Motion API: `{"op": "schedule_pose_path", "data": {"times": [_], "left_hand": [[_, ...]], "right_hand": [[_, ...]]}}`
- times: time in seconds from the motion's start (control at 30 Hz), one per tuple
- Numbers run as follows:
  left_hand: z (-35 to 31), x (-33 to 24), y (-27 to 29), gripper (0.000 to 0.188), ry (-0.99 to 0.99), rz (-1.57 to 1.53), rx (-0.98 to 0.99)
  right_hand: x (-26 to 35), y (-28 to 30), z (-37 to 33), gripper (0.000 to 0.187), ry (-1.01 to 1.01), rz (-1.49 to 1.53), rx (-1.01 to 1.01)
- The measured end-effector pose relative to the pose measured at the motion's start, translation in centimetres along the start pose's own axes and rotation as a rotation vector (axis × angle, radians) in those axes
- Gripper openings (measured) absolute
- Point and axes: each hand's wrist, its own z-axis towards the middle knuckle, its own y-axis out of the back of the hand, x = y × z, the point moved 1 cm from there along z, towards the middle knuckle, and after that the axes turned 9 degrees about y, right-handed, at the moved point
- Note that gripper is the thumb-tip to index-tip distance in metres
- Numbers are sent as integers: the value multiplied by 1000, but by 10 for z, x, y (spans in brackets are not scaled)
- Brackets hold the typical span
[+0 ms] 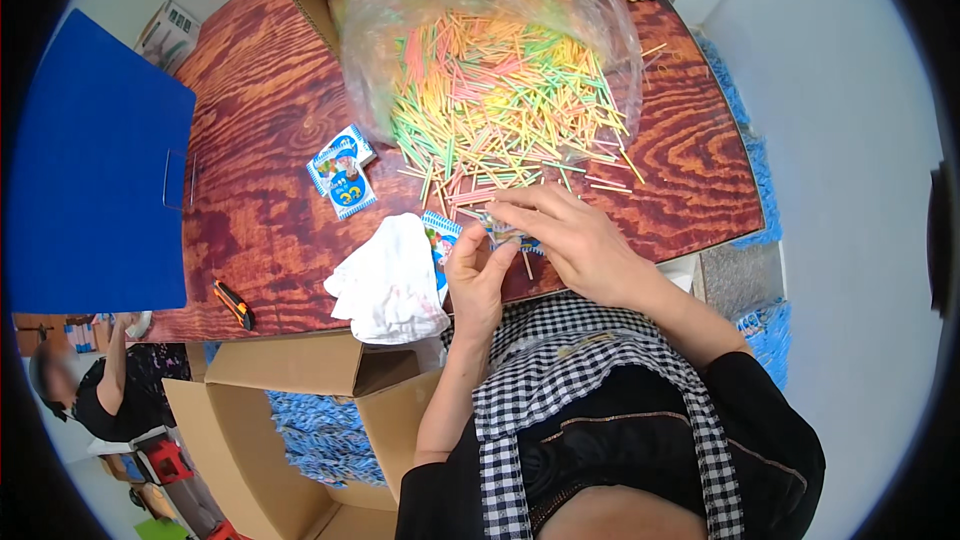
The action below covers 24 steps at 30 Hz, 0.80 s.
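The worktop (270, 110) shows reddish-brown wood with dark swirling grain. On it, the sticks (500, 100) run pink, yellow, orange and green, half under a clear plastic bag (480, 0). The small packets (343, 172) are blue and white with a bright picture. The cloth (388, 285) is white with faint pink stains. The knife (232, 302) is orange and black. The board (95, 170) at the left is solid blue. The apron (580, 380) carries a black-and-white check. The boxes (290, 380) below are plain brown cardboard.
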Motion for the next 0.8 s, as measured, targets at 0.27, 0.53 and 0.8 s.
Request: {"op": "schedule_pose_path", "data": {"times": [0.27,0.53,0.8], "left_hand": [[-6,6,6,23,120,-36,-65],[-6,-27,13,34,-246,610,173],[-7,-42,3,34,-69,216,-34]], "right_hand": [[-10,3,-12,18,-94,53,-153],[1,-7,-20,13,97,-93,-210],[-4,-12,-7,10,-98,193,-234]]}}
